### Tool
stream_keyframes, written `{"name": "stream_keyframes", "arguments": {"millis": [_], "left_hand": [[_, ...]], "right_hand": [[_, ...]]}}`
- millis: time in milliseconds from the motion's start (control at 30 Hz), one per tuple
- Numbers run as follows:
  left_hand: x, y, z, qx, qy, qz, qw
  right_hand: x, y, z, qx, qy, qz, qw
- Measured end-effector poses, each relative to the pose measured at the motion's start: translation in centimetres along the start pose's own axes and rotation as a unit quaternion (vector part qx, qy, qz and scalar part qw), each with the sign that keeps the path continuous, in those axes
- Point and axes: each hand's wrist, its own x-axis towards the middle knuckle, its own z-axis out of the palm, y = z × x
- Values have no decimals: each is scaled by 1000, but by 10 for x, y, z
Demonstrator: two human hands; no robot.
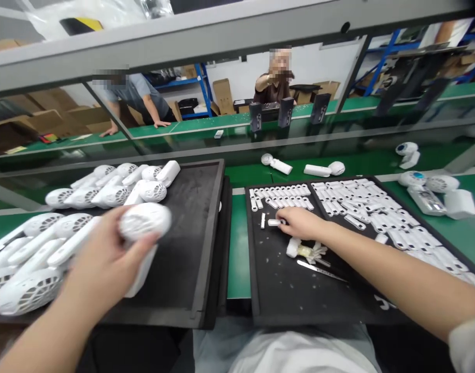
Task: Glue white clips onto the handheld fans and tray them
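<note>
My left hand (99, 259) is closed around a white handheld fan (146, 221) with a round slotted head, held above the left black tray (175, 269). Rows of similar white fans (31, 290) lie on that tray, beside and beyond the hand. Over the right black tray (276, 290), my right hand (301, 223) pinches a small white oblong plastic piece (274, 223). A short white strip (262, 220) lies just left of it. Below my right hand are a white and yellowish bundle (305, 251) and slim pointed tweezers (320, 270).
Many small white plastic pieces (396, 223) fill the right tray's far and right parts. Loose fans (276, 163) lie on the green bench behind, others (427, 189) at right. A grey beam (221, 31) crosses above. Two people (274, 85) are at the far bench near dark boxes (286, 112).
</note>
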Motion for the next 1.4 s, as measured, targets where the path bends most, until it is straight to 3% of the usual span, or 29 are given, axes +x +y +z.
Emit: {"name": "stream_keyframes", "arguments": {"millis": [33, 100, 200, 300, 367, 433, 500, 567, 733, 867, 967, 1033, 1067, 1133, 1200, 1233, 1300, 1400], "left_hand": [[4, 8, 6, 22, -59, 3, 998], [6, 13, 16, 81, -125, 29, 988], [-3, -1, 17, 81, -166, 14, 983], [-17, -6, -1, -33, -230, -54, 971], [-21, 7, -10, -191, -250, -120, 941], [-19, 33, -12, -388, -239, -187, 870], [-14, 67, -5, -541, -217, -206, 786], [-6, 105, 9, -604, -212, -165, 750], [14, 186, 49, -530, -279, 36, 800], [23, 219, 68, -493, -335, 105, 796], [25, 225, 79, -465, -327, 124, 813], [26, 223, 87, -465, -319, 132, 815], [27, 221, 91, -476, -326, 128, 807], [29, 216, 98, -521, -357, 100, 769], [32, 212, 103, -576, -379, 62, 722], [34, 211, 105, -600, -382, 46, 701], [37, 210, 106, -639, -376, 21, 671], [40, 209, 104, -674, -366, 2, 642]], "right_hand": [[-10, -4, -1, 20, 27, 17, 999], [-34, -12, 0, 94, 92, 58, 990], [-73, -21, 8, 266, 165, 167, 935], [-100, -23, 18, 387, 171, 264, 867], [-107, -24, 21, 431, 162, 272, 845], [-107, -32, 16, 469, 163, 246, 832], [-101, -46, 5, 519, 186, 218, 805], [-90, -63, -10, 583, 220, 193, 758], [-55, -85, -45, 712, 269, 148, 631], [-42, -75, -50, 729, 313, 165, 586], [-37, -70, -48, 713, 326, 188, 591], [-35, -68, -46, 687, 335, 177, 620], [-36, -66, -43, 658, 340, 158, 652], [-43, -59, -32, 537, 347, 126, 758], [-60, -45, -9, 336, 326, 130, 874], [-70, -36, 6, 225, 299, 152, 915], [-93, -18, 38, 56, 212, 193, 956], [-117, 0, 67, -36, 124, 200, 971]]}}
